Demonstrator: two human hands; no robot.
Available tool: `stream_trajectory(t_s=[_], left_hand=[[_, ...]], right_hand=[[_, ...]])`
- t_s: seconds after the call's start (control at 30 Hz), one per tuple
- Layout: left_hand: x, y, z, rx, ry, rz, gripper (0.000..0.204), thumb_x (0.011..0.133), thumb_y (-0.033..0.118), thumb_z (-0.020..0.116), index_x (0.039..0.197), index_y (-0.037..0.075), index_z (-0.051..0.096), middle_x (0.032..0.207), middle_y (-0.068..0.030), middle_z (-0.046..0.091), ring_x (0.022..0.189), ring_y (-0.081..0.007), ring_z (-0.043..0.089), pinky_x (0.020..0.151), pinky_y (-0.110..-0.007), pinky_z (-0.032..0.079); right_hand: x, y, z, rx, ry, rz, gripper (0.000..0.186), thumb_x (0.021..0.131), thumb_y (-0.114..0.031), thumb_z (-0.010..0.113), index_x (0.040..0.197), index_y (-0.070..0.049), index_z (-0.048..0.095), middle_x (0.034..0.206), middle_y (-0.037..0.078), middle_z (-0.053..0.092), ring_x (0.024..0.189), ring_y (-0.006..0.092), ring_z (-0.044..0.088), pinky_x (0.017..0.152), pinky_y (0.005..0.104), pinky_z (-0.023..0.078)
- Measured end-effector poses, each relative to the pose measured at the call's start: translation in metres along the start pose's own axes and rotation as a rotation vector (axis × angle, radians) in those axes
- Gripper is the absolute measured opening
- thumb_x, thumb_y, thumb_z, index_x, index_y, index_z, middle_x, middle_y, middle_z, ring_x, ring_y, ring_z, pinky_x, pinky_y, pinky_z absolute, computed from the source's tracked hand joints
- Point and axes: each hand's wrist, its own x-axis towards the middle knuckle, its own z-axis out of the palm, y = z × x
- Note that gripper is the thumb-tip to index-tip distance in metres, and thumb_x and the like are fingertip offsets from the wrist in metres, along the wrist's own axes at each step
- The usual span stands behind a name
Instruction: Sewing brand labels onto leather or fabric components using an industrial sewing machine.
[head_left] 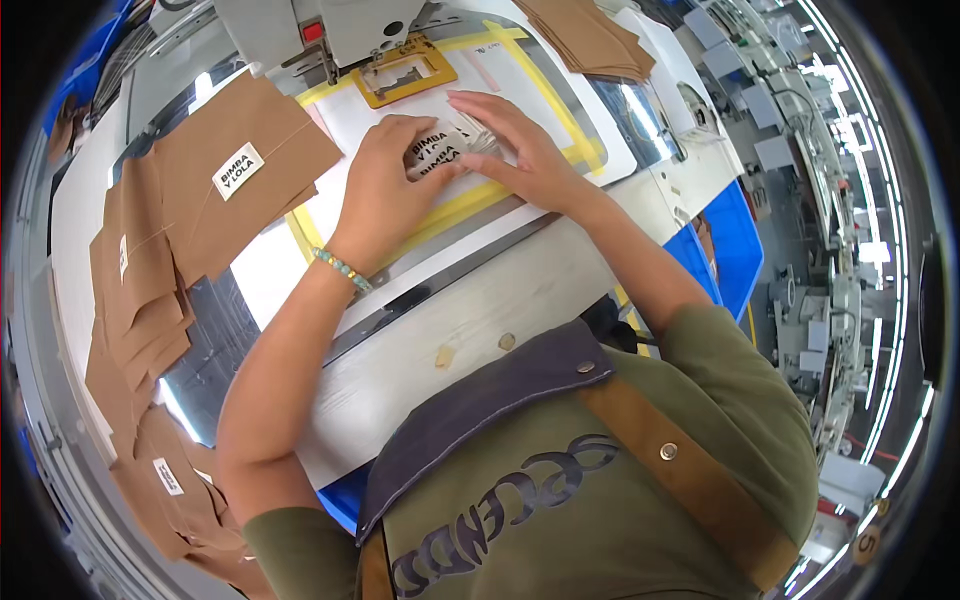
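A stack of small white printed labels (pixel 434 146) sits between my two hands on the white work plate with yellow tape edging (pixel 560 100). My left hand (pixel 390 175) grips the stack from the left, its thumb across the lower front. My right hand (pixel 525 155) holds it from the right, index finger over the top and thumb at the front. Just above them lies a yellow rectangular frame (pixel 376 95) under the sewing machine head (pixel 365 25).
Piles of brown cut pieces (pixel 280 135), some bearing white labels, lie along the left. Another brown stack (pixel 590 30) is at upper right. A blue bin (pixel 735 260) stands to the right, with rows of machines (pixel 790 150) beyond.
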Motion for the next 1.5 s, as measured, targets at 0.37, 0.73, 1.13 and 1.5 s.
stream_trajectory(t_s=[0.37, 0.73, 1.13, 1.5], left_hand=[[-0.01, 0.001, -0.021, -0.102, -0.039, 0.053, 0.036, 0.102, 0.009, 0.071, 0.137, 0.002, 0.069, 0.134, -0.0134, 0.069, 0.096, -0.0224, 0.069, 0.083, -0.034, 0.057], [-0.011, -0.008, -0.021, -0.067, -0.114, 0.004, 0.035, 0.116, 0.017, 0.05, 0.139, -0.005, 0.065, 0.14, -0.0166, 0.069, 0.128, -0.0266, 0.065, 0.112, -0.037, 0.048], [-0.008, 0.023, -0.025, -0.629, -0.001, -0.434, 0.045, 0.118, 0.026, 0.047, 0.13, -0.009, 0.072, 0.143, -0.0159, 0.068, 0.125, -0.0203, 0.065, 0.115, -0.034, 0.047], [-0.008, 0.035, 0.0, 0.257, 0.105, -0.105, 0.05, 0.106, 0.022, 0.069, 0.15, -0.001, 0.057, 0.129, -0.0194, 0.071, 0.114, -0.0366, 0.068, 0.1, -0.043, 0.054]], right_hand=[[0.0, -0.001, 0.024, 0.041, 0.075, -0.102, 0.062, 0.096, -0.017, 0.08, 0.155, -0.012, 0.061, 0.158, 0.01, 0.061, 0.148, 0.0317, 0.054, 0.123, 0.0453, 0.044], [-0.003, 0.006, 0.009, 0.191, -0.02, -0.138, 0.047, 0.096, -0.023, 0.082, 0.142, -0.017, 0.074, 0.151, 0.01, 0.066, 0.139, 0.0285, 0.062, 0.114, 0.0403, 0.05], [0.01, 0.051, 0.008, -0.032, -0.168, -0.465, 0.036, 0.102, -0.026, 0.075, 0.138, -0.021, 0.075, 0.152, 0.009, 0.064, 0.131, 0.0297, 0.066, 0.104, 0.044, 0.056], [0.009, 0.047, -0.016, 0.134, -0.203, -0.42, 0.04, 0.098, -0.015, 0.077, 0.138, -0.017, 0.073, 0.159, 0.006, 0.06, 0.128, 0.0297, 0.068, 0.105, 0.0418, 0.058]])
